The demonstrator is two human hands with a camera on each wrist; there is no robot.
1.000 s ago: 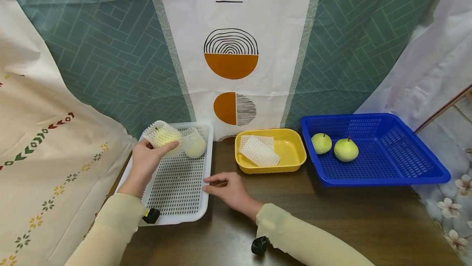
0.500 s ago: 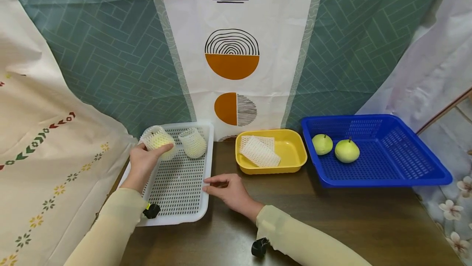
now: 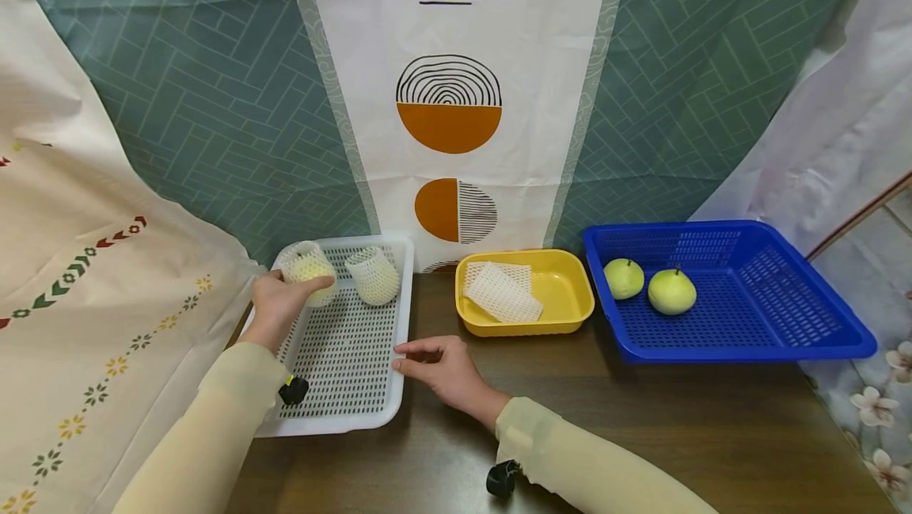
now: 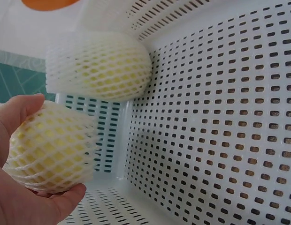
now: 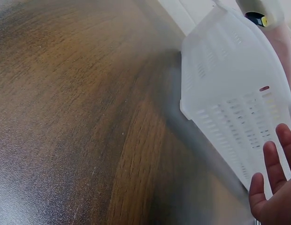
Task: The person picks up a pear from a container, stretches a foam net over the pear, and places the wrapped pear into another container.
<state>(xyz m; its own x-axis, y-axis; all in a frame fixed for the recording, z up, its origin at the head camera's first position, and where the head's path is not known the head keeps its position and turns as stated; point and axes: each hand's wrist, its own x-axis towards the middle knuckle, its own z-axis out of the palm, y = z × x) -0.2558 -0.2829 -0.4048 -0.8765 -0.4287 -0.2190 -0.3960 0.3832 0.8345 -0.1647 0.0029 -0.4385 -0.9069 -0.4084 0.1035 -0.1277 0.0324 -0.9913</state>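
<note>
At the far left of the white basket (image 3: pixel 402 324), my left hand (image 3: pixel 274 308) holds a yellow-green pear in a white foam net (image 3: pixel 312 270). In the left wrist view, thumb and fingers lie around this netted pear (image 4: pixel 54 147), low over the basket; contact with its floor is hard to tell. A second netted pear (image 3: pixel 374 276) lies to its right, the net's end sticking up past the fruit. My right hand (image 3: pixel 449 371) touches the basket's right rim with its fingertips. The right wrist view shows several fingers (image 5: pixel 273 166) extended beside the basket's outer wall.
A yellow tray (image 3: pixel 563 292) with flat foam nets (image 3: pixel 502 292) stands in the middle of the brown table (image 3: pixel 570 411). To its right, a blue basket (image 3: pixel 748 300) holds two bare pears (image 3: pixel 671 292). A patterned cloth (image 3: pixel 456 205) hangs behind.
My left hand has lowered the netted pear into the basket's far left corner, away from the other netted pear, and the net now stands more upright. My right hand stays at the rim.
</note>
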